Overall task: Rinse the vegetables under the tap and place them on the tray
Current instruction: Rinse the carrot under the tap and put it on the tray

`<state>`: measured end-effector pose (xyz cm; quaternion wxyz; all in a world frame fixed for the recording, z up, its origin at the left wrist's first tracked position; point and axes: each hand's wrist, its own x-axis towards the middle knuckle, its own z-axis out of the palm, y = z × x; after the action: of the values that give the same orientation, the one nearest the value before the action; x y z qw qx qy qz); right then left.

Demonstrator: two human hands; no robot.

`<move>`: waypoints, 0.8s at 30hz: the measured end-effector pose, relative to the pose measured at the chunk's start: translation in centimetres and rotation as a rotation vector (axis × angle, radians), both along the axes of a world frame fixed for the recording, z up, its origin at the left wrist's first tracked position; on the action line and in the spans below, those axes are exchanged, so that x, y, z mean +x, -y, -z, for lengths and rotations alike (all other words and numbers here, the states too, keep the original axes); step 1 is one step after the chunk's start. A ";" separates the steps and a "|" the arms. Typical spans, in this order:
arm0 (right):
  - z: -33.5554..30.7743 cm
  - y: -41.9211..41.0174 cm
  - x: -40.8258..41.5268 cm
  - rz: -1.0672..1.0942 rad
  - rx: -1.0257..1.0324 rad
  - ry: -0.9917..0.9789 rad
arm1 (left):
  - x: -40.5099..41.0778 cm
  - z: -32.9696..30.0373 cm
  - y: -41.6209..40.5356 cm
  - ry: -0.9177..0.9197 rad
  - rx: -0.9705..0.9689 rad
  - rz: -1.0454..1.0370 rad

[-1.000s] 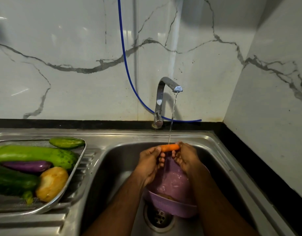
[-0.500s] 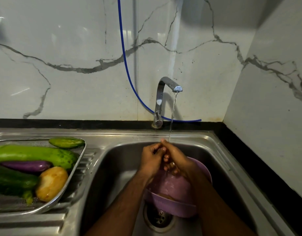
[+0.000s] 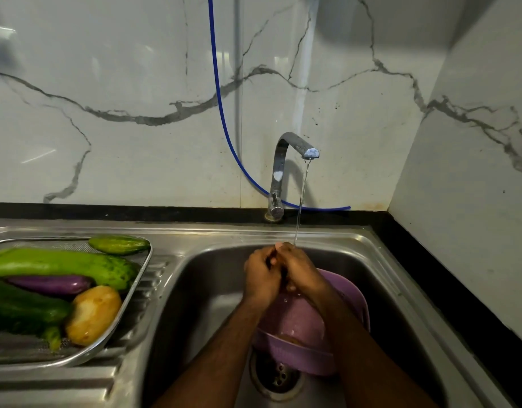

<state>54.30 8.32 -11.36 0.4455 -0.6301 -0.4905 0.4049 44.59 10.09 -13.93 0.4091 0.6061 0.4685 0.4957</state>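
**Fingers closed together under the tap's stream**

The fingers (image 3: 279,254) of both hands are seen wrapped together, the left hand (image 3: 261,275) and the right hand (image 3: 301,269) pressed palm to palm directly below the spout of the tap (image 3: 286,160). Only a sliver of something pale orange can be made out between them; whether a vegetable is clamped there cannot be told for certain. The thin stream of water (image 3: 301,198) is met at the right hand's fingertips.

Below the tap, in the sink (image 3: 401,278), a purple colander (image 3: 295,322) is seen under the wrists, with an orange item at its near wall, too hidden to identify.

Left of the tap and nearer the viewer, the tray (image 3: 130,304) is set on the drainboard. It is loaded with a long light-green gourd (image 3: 56,263), a small cucumber (image 3: 118,245), a purple aubergine (image 3: 50,284), a dark cucumber (image 3: 21,307) and a potato (image 3: 92,315).

The coming move is judged to turn on this: the tray lies to the left of the clasped hands, so the left hand is the nearer one for the transfer. The long axis of whatever is held cannot be read.
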 end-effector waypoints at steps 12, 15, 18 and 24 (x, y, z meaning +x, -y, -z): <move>-0.5 -0.2 0.1 0.060 -0.081 -0.193 | -0.1 -0.4 0.5 -0.026 0.109 -0.011; -0.2 -0.4 0.6 0.052 -0.148 -0.219 | -0.1 -0.3 0.4 0.007 0.033 -0.024; -0.1 -0.9 1.0 0.156 -0.160 -0.034 | 0.1 -0.5 0.6 0.140 -0.050 0.056; 0.2 -0.9 2.4 0.354 -0.114 0.017 | 0.3 -1.7 1.1 0.586 -0.300 0.106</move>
<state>56.74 9.21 -11.52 0.4693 -0.7342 -0.3518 0.3420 44.90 8.95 -12.21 0.6362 0.3944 0.3665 0.5525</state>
